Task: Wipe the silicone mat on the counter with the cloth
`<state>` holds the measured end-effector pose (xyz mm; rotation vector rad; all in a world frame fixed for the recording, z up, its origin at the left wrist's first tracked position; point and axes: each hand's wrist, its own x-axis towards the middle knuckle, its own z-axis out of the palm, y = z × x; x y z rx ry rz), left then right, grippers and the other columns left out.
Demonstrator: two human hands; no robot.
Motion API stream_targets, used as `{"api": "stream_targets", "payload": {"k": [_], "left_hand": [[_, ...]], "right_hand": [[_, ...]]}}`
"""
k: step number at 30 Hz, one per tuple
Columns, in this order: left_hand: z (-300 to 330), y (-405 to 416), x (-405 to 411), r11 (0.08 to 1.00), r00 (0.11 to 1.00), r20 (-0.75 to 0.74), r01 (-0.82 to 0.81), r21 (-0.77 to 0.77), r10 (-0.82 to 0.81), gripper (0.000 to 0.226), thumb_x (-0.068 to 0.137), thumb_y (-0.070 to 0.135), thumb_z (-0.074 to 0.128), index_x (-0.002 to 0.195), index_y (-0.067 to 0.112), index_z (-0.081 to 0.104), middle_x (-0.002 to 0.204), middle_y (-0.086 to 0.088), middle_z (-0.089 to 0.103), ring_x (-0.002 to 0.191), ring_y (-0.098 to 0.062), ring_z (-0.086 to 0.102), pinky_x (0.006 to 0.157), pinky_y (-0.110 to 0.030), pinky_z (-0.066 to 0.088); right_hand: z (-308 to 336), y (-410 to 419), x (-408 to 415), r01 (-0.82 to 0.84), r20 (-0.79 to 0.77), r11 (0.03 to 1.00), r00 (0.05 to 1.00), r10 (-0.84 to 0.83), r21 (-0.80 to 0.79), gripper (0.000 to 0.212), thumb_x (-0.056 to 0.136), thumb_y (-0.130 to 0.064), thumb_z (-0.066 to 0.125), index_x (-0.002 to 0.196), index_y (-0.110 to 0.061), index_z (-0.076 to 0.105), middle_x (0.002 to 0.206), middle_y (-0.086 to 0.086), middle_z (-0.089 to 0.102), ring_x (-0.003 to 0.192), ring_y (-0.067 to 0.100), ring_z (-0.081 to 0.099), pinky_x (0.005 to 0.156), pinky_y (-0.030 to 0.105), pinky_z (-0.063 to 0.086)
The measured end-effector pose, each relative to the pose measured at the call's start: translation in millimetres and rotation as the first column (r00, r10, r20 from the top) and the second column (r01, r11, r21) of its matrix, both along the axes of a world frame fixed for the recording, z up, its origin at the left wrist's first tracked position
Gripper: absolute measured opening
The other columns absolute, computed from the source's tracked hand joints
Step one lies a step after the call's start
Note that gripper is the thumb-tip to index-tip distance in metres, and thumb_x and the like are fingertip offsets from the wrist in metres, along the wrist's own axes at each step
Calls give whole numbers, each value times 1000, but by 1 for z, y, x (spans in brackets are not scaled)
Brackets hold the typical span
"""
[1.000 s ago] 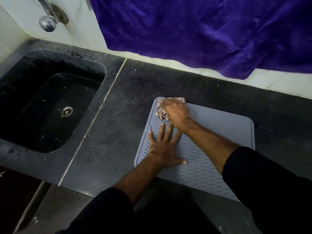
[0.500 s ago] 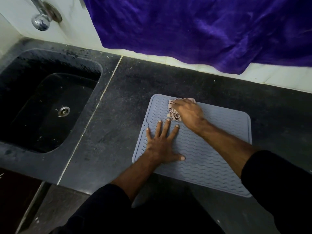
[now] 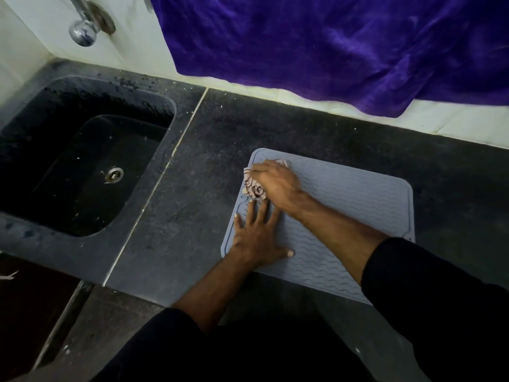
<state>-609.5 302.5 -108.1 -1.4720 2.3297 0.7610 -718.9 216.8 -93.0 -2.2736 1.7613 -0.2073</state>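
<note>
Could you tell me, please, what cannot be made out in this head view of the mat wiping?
- Cloth: mostly covered by the right hand; its full size and pattern are hidden.
- Silicone mat: the near right corner is behind the right sleeve; whether it is clean cannot be told.
- Faucet: cut off by the top edge.
- Left hand: lies flat on the mat and hides the ridges beneath.

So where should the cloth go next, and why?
Probably sweep it right along the far edge. The right hand presses the cloth at the mat's far left corner, and the wide right part lies bare. The left hand lies flat on the near left part, pinning the mat, so it can stay.
</note>
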Motion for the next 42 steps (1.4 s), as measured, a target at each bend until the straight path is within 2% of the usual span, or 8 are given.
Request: {"api": "stream_targets", "payload": {"k": [9,13,16,21,25,27,33,42], "left_hand": [[0,-1,-2,1000,999,30,21,8,-21,120,73,76,57,147,32,-26,157,-6,-29,140,-34,-32,112,-67,-7],[2,0,-4,1000,999,42,30,7,-30,118,73,75,58,151,30,-19,158,-7,-27,142,-38,-27,111,-69,-5],[2,0,-4,1000,998,48,31,6,-31,116,74,75,57,152,29,-15,160,-7,-21,143,-38,-25,111,-69,-4],[6,0,-4,999,998,54,37,28,-38,119,75,75,56,149,29,-25,158,-7,-28,140,-35,-32,111,-69,-6],[9,-1,-6,998,995,83,46,51,-50,118,76,74,55,150,27,-24,158,-6,-28,140,-36,-32,111,-69,-6],[9,0,-6,998,995,85,43,52,-47,117,76,74,55,151,27,-22,159,-7,-25,141,-36,-31,111,-69,-6],[7,0,-4,999,998,62,30,41,-32,120,76,74,56,146,29,-31,152,-6,-38,138,-35,-35,111,-69,-4],[1,-1,-4,998,997,69,42,45,-45,119,75,75,55,147,29,-28,154,-5,-36,138,-35,-36,110,-69,-7]], "right_hand": [[11,14,-16,20,-227,999,973,-29,-43,37,92,-17,54,129,-14,53,133,7,56,123,25,52,103,36,43],[12,15,0,-93,-76,995,993,89,-46,39,98,-19,40,135,-11,48,142,9,47,132,28,40,109,39,30],[9,20,2,-74,-179,997,981,70,-18,42,95,-15,48,137,-12,44,146,7,42,134,26,38,109,38,33],[21,21,-11,101,-326,995,941,-91,15,28,88,-16,58,116,-13,58,116,9,64,105,27,61,89,39,51],[20,24,-8,4,-175,999,985,3,42,43,91,-14,55,133,-12,48,138,9,50,124,28,48,102,39,42],[20,25,-7,-67,-280,997,957,73,29,49,89,-13,57,137,-12,44,145,7,43,128,28,45,104,39,41],[27,28,-30,121,-356,992,929,-99,41,25,86,-18,60,111,-16,60,112,8,65,100,28,63,82,36,51],[16,42,-41,4,-354,1000,935,4,22,51,88,-11,56,137,-14,43,145,7,42,129,27,44,105,38,40]]}}
